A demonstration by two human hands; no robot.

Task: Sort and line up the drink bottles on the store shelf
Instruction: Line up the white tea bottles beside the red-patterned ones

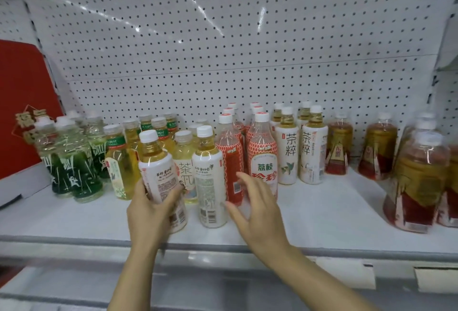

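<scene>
Store shelf (322, 211), white, pegboard back; stock standing in rough groups by kind. Far left: green-tinted clear bottles (74, 162); next right, yellow tea bottles with green bands (119, 162); centre, white-labelled tea bottles, label backs turned to the viewer; right of centre, red-patterned lychee drink bottles (262, 162) in two files running to the back; then two files of white tea bottles with black characters (287, 157); far right, amber bottles with red-and-gold labels (416, 186), loosely spaced and well apart from one another. Left hand (148, 211): fingers and thumb curled round the lower body of a white-labelled tea bottle (158, 174), which is tilted left at the near edge of the centre group, apparently lifted or tipped off the shelf. Right hand (257, 211): fingers spread and relaxed, holding nothing, just beside a second white-labelled tea bottle (210, 179) that stands upright near the front. Step in hand, by judgement: facing and aligning the centre tea group. Next move likely calls for setting the tilted bottle upright in line with its neighbour, label front turned outward, the free hand steadying the adjacent bottle against a knock.
</scene>
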